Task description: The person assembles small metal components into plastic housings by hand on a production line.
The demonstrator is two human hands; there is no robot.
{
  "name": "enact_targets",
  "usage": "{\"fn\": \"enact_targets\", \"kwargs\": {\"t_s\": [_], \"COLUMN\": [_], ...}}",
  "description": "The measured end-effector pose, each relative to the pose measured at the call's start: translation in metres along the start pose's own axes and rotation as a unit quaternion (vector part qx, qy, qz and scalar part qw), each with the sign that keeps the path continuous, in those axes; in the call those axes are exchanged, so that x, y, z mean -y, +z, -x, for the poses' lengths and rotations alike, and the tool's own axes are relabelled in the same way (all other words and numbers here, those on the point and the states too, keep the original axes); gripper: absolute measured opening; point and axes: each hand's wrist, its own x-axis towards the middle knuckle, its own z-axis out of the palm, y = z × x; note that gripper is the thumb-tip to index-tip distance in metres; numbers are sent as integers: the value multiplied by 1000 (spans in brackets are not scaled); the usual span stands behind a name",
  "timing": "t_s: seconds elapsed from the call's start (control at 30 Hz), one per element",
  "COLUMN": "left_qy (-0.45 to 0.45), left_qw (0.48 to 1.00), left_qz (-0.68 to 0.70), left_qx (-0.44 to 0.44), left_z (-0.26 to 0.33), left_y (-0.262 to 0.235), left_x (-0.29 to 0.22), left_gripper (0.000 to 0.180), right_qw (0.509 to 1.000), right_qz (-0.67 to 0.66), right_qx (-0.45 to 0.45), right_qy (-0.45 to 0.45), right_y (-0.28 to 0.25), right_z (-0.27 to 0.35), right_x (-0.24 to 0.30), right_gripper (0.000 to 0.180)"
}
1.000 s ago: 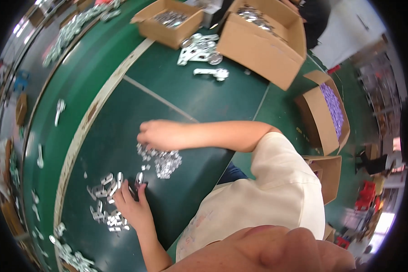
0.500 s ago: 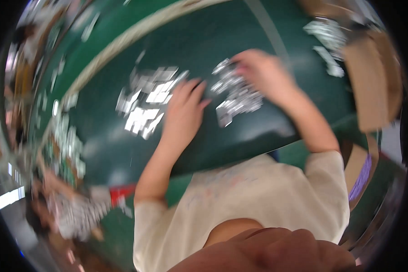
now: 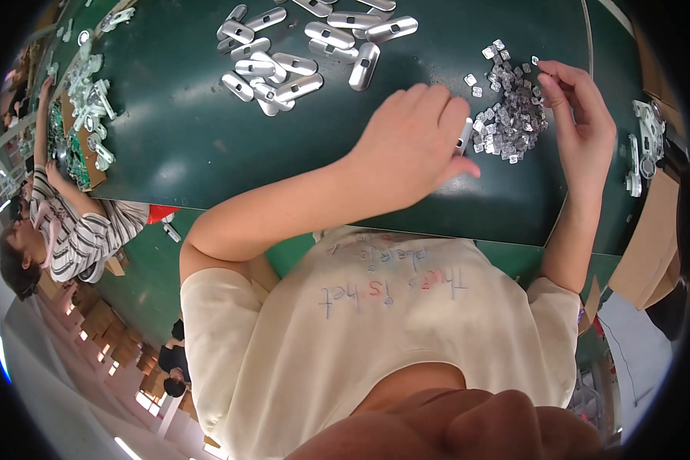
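Observation:
My left hand (image 3: 418,142) is curled palm-down over the table, fingers closed round a silver oblong cover (image 3: 465,133), of which only one end shows beside the fingertips. My right hand (image 3: 586,115) pinches a small clear square piece (image 3: 535,60) between thumb and forefinger. Between the two hands lies a heap of small clear square pieces (image 3: 517,115), with a few scattered at its far edge. Several more silver oblong covers (image 3: 330,34), each with a square opening in its middle, lie loosely overlapping farther off to the left.
The green tabletop (image 3: 169,165) carries everything. Pale plastic parts (image 3: 92,92) are piled at the left, by a co-worker in a striped shirt (image 3: 80,238). At the right lie similar pale parts (image 3: 648,138), with an open cardboard box (image 3: 644,238) beside the table edge.
The view has shifted and is sharper. My left hand has moved from beside the oblong covers to the heap of small pieces, holding a cover. My right hand has drawn off the heap with one piece.

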Motion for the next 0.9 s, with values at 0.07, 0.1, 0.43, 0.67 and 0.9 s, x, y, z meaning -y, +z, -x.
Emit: {"fn": "enact_targets", "kwargs": {"t_s": [0.07,0.1,0.43,0.67,0.9], "left_qy": [-7,-15,-93,-132,-207], "left_qw": [999,999,975,967,817], "left_qz": [-33,-25,-60,219,538], "left_qx": [19,36,191,9,23], "left_z": [3,1,-9,-12,-11], "left_y": [6,3,-13,-55,-60], "left_x": [-7,-9,-10,19,1], "left_gripper": [42,38,19,11,16], "right_qw": [1000,998,942,859,841], "right_qz": [7,-51,-310,-469,-491], "right_qx": [-1,2,41,122,151], "right_qy": [-7,37,122,163,170], "right_y": [-1,-2,-3,-19,-9], "right_z": [3,4,17,6,5], "right_x": [4,5,3,32,66], "right_gripper": [15,16,12,25,26]}}
